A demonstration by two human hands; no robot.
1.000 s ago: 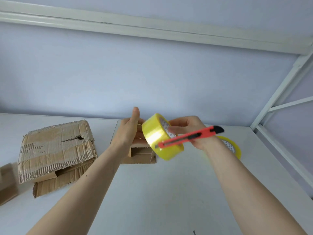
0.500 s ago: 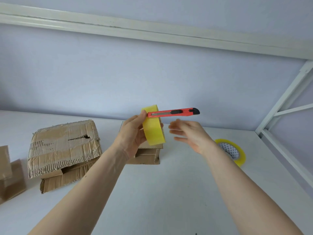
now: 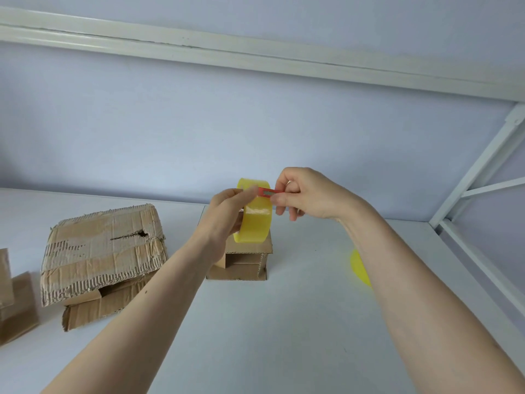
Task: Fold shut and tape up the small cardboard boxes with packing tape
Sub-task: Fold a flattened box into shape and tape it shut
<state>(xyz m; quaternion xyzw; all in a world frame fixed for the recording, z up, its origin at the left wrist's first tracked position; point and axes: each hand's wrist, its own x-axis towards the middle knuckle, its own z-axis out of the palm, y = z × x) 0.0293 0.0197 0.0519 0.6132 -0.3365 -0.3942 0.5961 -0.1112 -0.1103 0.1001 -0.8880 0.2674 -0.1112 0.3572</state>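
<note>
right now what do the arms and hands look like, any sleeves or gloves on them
Both arms are bare along their whole visible length: no sleeves show. The left hand and right hand wear no gloves, and no rings, watch or bracelet can be seen. A small dark spot sits on the left forearm.

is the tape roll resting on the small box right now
No, the left hand holds the yellow tape roll up in the air above the small cardboard box, clear of its top.
</note>
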